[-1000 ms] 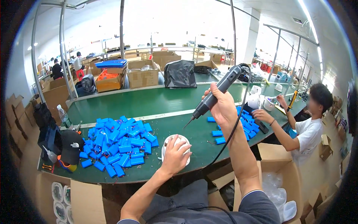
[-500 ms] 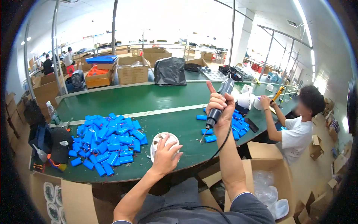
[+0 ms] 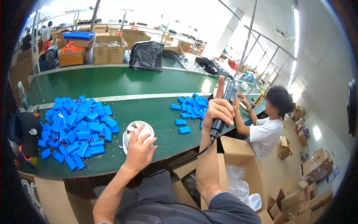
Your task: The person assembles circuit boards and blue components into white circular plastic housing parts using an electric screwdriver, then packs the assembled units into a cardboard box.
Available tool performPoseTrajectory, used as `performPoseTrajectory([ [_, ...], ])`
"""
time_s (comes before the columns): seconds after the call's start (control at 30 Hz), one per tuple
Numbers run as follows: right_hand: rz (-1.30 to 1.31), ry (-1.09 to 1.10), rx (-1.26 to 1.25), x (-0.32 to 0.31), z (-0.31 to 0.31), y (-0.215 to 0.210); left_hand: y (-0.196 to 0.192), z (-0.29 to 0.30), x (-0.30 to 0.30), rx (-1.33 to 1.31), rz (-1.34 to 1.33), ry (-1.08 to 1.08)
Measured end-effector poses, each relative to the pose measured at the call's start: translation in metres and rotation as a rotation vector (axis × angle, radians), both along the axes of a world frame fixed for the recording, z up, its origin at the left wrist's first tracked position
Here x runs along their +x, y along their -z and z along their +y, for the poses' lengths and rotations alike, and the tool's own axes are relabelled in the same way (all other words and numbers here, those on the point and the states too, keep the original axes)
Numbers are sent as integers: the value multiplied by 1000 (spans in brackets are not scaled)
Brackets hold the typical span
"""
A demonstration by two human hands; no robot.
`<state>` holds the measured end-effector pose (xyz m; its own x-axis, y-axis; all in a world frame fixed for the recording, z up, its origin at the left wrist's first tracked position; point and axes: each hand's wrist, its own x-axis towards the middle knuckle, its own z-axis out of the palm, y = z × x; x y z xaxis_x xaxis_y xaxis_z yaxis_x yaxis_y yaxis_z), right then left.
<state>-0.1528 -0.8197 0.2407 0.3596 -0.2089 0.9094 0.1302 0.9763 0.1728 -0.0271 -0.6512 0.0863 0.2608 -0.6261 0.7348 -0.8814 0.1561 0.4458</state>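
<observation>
My right hand (image 3: 219, 113) is wrapped round a dark electric screwdriver (image 3: 230, 91), raised above the table's front edge. Its index finger points up, and the tool's thin bit slants down toward me. Over a round white plastic housing (image 3: 150, 130) on the green table lies my left hand (image 3: 140, 151), fingers spread across the top and thumb held apart. Curved parts show inside the housing, though my fingers cover some of it. Left of it is a large heap of blue battery packs (image 3: 84, 127); a smaller group of blue battery packs (image 3: 194, 108) lies to the right.
A co-worker in a white shirt (image 3: 266, 134) works at the table on the right. Open cardboard boxes (image 3: 257, 168) stand by my right arm, one with clear plastic inside. A black cap (image 3: 30, 130) and a bottle (image 3: 24, 96) sit at the left end.
The view has swung to the right, so the table and heaps sit farther left in it. The screwdriver is lower and nearer me; its bit has moved away from the right-hand battery packs.
</observation>
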Motion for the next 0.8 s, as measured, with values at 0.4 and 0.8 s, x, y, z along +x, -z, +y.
performPoseTrajectory([
  [0.4, 163, 133, -18, 3, -1, 4, 4, 3, 4, 2, 26, -12],
  [0.8, 925, 804, -36, -1, -11, 7, 5, 4, 4, 7, 46, -10],
])
